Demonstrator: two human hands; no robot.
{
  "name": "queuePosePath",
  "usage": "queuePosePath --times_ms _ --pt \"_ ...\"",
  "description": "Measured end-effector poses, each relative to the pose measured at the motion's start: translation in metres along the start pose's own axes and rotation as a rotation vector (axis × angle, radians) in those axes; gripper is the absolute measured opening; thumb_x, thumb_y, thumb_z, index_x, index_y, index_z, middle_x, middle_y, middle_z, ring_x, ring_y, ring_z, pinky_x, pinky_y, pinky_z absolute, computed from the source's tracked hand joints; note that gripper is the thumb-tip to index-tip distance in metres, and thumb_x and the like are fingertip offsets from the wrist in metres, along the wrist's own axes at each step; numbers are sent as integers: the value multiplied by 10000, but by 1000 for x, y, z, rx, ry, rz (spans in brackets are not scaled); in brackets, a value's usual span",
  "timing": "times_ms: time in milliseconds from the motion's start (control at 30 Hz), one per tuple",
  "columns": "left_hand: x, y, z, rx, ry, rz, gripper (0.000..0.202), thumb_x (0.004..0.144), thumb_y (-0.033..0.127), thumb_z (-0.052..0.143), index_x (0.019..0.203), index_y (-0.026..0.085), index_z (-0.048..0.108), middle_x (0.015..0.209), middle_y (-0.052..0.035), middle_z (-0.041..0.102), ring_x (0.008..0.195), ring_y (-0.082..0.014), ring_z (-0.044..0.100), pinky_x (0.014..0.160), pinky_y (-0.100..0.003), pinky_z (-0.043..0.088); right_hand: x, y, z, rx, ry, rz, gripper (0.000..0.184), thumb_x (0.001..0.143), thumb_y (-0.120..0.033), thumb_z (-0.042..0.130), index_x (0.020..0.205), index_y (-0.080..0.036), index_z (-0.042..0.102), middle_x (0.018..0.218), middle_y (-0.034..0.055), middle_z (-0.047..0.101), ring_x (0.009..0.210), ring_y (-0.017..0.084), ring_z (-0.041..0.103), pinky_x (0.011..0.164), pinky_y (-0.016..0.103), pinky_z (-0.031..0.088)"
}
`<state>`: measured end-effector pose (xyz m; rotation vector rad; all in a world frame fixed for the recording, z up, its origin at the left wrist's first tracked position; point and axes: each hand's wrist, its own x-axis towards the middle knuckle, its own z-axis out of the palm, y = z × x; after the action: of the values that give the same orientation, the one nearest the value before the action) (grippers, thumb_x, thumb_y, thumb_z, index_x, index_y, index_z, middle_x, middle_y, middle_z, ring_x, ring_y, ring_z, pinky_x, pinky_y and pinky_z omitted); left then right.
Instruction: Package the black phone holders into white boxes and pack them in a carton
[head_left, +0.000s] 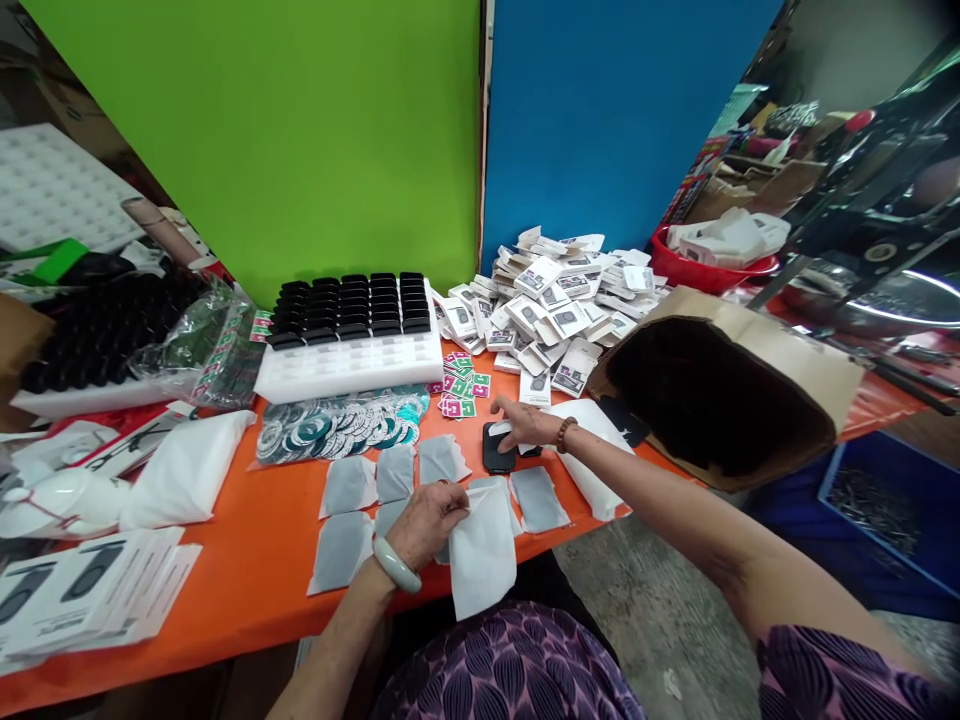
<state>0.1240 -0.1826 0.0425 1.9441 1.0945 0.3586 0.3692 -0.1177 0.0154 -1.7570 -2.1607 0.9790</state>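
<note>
My left hand (429,522), with a pale bangle at the wrist, pinches the top edge of a thin white pouch (484,555) that hangs over the table's front edge. My right hand (526,426), wearing a beaded bracelet, reaches over a black rounded device (498,458), its fingers apart above and against it. Whether the fingertips grip the device does not show clearly. Around my left hand lie several filled pouches, grey through the thin white material, such as one pouch (538,499) to the right. A stack of white sheet material (592,465) lies under my right wrist.
Behind are a heap of small white boxes (559,300), a foam tray (349,372) of black pieces, a bag of rings (341,425) and printed cards (459,385). An open carton (750,320) stands right; flat boxes (82,590) lie left on the orange table (247,560).
</note>
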Motion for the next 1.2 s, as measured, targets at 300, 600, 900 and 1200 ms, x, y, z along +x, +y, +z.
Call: queuePosePath --times_ms 300,600,900,1200 --pt "4 -2 4 90 -110 6 124 771 172 562 780 185 685 867 -54 719 848 -203 644 801 -290 453 -46 -10 -17 616 155 -16 318 640 -398 752 649 -172 528 620 -41 503 557 106 462 529 236 358" --pt "-2 26 2 30 68 170 99 778 171 599 719 202 672 833 -51 704 900 -210 641 817 -303 461 -87 -47 -10 820 180 -101 233 664 -347 759 756 -176 631 798 2 605 744 155 555 704 282 440" --pt "-8 42 9 -197 243 106 135 759 268 647 639 209 634 939 -64 718 1032 -241 630 908 -343 447 -104 -50 0 817 158 -70 269 681 -355 746 790 -188 565 715 -32 536 649 121 471 620 250 384" --pt "-9 53 10 -464 183 80 154 771 284 649 654 192 612 1012 -84 717 1009 -220 638 901 -333 470 -115 -64 -4 641 188 -138 122 785 -296 648 801 -190 589 778 -14 597 730 136 537 677 251 422"
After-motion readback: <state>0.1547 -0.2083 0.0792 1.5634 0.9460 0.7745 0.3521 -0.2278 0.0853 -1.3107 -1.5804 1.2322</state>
